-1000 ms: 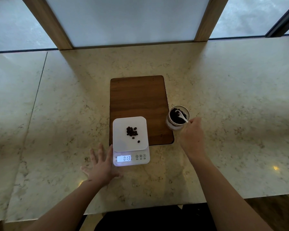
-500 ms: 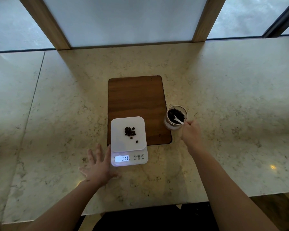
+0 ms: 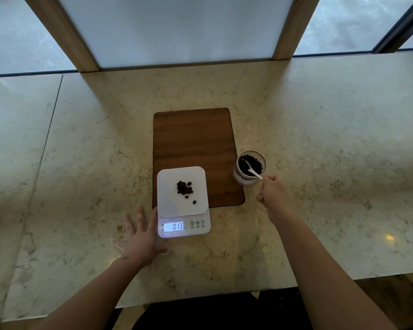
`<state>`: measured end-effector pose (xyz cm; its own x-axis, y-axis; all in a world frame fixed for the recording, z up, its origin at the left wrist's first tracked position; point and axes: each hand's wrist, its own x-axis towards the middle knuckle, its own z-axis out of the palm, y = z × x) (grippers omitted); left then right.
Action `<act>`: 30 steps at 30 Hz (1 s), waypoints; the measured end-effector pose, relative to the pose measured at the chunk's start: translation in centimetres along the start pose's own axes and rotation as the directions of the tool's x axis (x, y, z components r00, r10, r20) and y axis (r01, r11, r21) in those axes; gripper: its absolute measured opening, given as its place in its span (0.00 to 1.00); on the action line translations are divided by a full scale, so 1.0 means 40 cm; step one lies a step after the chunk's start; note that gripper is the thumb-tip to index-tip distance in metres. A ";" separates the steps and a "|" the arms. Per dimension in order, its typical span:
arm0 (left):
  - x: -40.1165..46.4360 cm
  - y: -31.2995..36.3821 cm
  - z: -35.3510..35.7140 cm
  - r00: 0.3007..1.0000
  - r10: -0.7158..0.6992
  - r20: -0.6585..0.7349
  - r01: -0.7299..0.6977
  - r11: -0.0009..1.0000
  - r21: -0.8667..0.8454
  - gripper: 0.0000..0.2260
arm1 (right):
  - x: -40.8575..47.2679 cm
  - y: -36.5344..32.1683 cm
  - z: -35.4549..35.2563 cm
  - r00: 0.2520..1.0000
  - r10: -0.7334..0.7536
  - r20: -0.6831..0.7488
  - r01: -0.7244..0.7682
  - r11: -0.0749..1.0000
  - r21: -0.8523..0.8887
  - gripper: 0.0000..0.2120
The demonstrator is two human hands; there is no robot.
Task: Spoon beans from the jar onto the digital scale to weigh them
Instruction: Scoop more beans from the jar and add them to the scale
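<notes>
1. Head view: right hand (image 3: 273,191) pinches the white spoon (image 3: 253,170), bowl sunk in the jar (image 3: 249,166) right of centre.
2. Left hand (image 3: 141,236) lies flat, fingers spread, beside the scale (image 3: 183,201).
3. Beans (image 3: 184,187) sit mid-platform; lift each scoop level to avoid spills.

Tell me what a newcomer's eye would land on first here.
Probably the lit display reading 013 on the white scale at centre, with a small pile of dark beans on its platform. Next, the right hand holding a white spoon dipped into the bean jar beside the wooden board, while the left hand lies spread flat by the scale.
</notes>
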<state>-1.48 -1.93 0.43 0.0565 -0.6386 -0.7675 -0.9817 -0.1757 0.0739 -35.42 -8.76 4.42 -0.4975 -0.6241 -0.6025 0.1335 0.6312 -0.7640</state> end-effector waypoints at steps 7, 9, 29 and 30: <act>-0.013 0.011 -0.010 1.000 -0.007 -0.002 0.007 1.000 0.004 0.59 | 0.008 0.003 -0.001 0.999 0.049 0.013 -0.050 0.998 0.038 0.07; -0.012 0.011 -0.011 1.000 -0.003 -0.001 0.003 1.000 0.003 0.58 | 0.006 0.001 -0.002 0.998 0.059 0.014 -0.060 0.998 0.033 0.07; 0.014 -0.003 -0.004 1.000 0.015 -0.011 -0.015 1.000 0.000 0.60 | -0.011 0.019 -0.001 0.996 0.084 0.033 -0.088 0.982 0.168 0.07; 0.008 0.000 0.000 1.000 0.010 -0.004 -0.010 1.000 -0.005 0.60 | -0.012 0.025 -0.006 0.995 0.088 0.039 -0.094 0.982 0.164 0.07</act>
<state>-1.45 -2.14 0.19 0.0478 -0.6432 -0.7642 -0.9812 -0.1736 0.0847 -35.25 -7.73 3.98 -0.4497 -0.5834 -0.6763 0.3180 0.6029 -0.7317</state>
